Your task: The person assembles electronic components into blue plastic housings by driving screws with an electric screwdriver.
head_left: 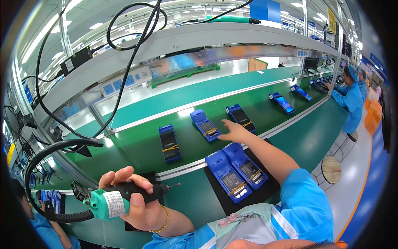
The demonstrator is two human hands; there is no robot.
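Note:
My left hand (143,209) is closed around a green and black electric screwdriver (107,204), whose thin bit points right over the bench. A thick black cord leaves its rear end. Reaching over the green conveyor, my right hand (235,132) has thumb and fingers apart beside a blue handheld payment terminal (203,123) with its battery side up and a yellow rubber band around it. Whether the fingertips touch it, I cannot tell. Two similar terminals (221,165) (243,159) lie side by side on a black mat (222,204) before me, batteries showing.
More blue terminals lie screen up on the conveyor (143,143), one at the left (170,143), one beyond my right hand (238,116). A metal rail (182,169) divides belt and bench. Cords (39,95) hang at left. Co-workers (350,99) sit at right; a stool (331,169) stands nearby.

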